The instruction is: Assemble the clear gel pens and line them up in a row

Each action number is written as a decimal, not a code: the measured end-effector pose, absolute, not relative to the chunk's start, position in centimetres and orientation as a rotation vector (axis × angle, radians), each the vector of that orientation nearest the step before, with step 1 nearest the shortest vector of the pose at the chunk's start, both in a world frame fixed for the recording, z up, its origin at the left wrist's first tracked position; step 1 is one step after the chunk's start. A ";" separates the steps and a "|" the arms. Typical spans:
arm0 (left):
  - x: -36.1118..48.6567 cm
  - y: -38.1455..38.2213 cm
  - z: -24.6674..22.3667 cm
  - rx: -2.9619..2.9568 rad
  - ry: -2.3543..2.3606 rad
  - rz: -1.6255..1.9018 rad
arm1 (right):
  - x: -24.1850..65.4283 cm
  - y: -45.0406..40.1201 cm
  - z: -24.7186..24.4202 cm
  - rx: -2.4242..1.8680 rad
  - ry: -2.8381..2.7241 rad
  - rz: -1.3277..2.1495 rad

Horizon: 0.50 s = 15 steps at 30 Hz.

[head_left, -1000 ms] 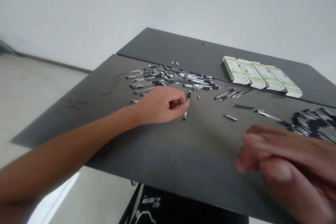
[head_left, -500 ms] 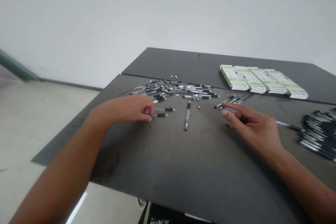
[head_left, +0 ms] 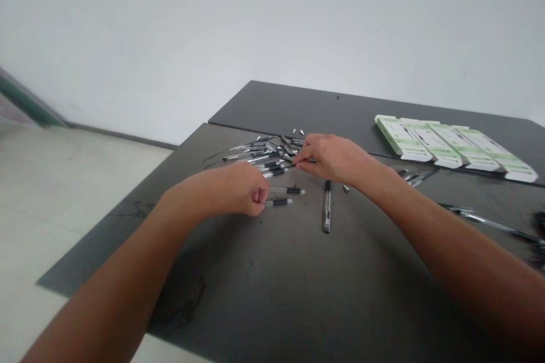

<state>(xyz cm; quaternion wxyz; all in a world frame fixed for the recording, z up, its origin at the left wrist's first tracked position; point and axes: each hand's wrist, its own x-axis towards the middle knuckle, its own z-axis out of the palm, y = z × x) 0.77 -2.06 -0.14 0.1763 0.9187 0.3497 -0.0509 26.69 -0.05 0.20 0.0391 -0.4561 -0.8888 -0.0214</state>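
Note:
My left hand (head_left: 244,190) is closed, with curled fingers at one end of a clear pen barrel with a black grip (head_left: 279,202) lying low over the table. Just beyond that barrel lies a similar pen barrel (head_left: 287,190). My right hand (head_left: 330,154) reaches across to the heap of pen parts (head_left: 266,153), thumb and fingertips pinched together at its near right side. What the pinch holds is too small to make out, and the hand hides part of the heap. A single pen (head_left: 327,210) lies lengthwise below my right wrist.
Flattened green and white boxes (head_left: 453,144) lie at the back right of the dark table (head_left: 289,289). Several pens (head_left: 411,177) rest behind my right forearm, and a long pen (head_left: 496,226) points toward a dark pile at the right edge. Small metal tips (head_left: 298,131) lie behind the heap.
My right hand has moved left from the pens on the right to the heap, its fingers going from spread to pinched. My left hand stays by the same barrels. The view has shifted slightly.

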 end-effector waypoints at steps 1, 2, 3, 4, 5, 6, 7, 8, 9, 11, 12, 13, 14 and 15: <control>0.9 -2.1 -0.2 2.608 0.990 -0.138 | 26.5 0.5 -0.1 -1.410 -2.736 -0.074; 0.9 -2.2 -0.3 2.613 0.989 -0.130 | 26.5 0.8 -0.4 -1.425 -2.749 -0.083; 1.0 -2.2 -0.3 2.616 0.988 -0.123 | 26.5 0.9 -0.6 -1.441 -2.761 -0.092; 1.0 -2.2 -0.4 2.618 0.986 -0.116 | 26.6 1.0 -0.7 -1.454 -2.773 -0.098; 1.0 -2.2 -0.5 2.620 0.982 -0.107 | 26.6 1.0 -0.8 -1.467 -2.783 -0.104; 1.0 -2.2 -0.5 2.623 0.981 -0.100 | 26.6 1.1 -0.9 -1.478 -2.793 -0.108; 1.0 -2.2 -0.6 2.626 0.981 -0.099 | 26.6 1.1 -0.8 -1.487 -2.803 -0.112; 1.0 -2.2 -0.6 2.631 0.979 -0.098 | 26.5 1.2 -0.8 -1.492 -2.812 -0.118; 1.0 -2.2 -0.6 2.638 0.973 -0.096 | 26.3 1.3 -0.7 -1.494 -2.822 -0.128; 1.0 -2.3 -0.5 2.647 0.962 -0.095 | 25.9 1.4 -0.6 -1.475 -2.850 -0.160; 1.0 -2.3 -0.5 2.647 0.959 -0.096 | 25.8 1.3 -0.5 -1.457 -2.868 -0.181; 1.1 -2.4 -0.4 2.645 0.958 -0.097 | 25.6 1.3 -0.4 -1.435 -2.887 -0.205; 1.1 -2.4 -0.3 2.640 0.964 -0.103 | 25.5 1.2 -0.4 -1.413 -2.904 -0.228; 1.1 -2.5 -0.2 2.633 0.973 -0.112 | 25.4 1.1 -0.3 -1.393 -2.919 -0.249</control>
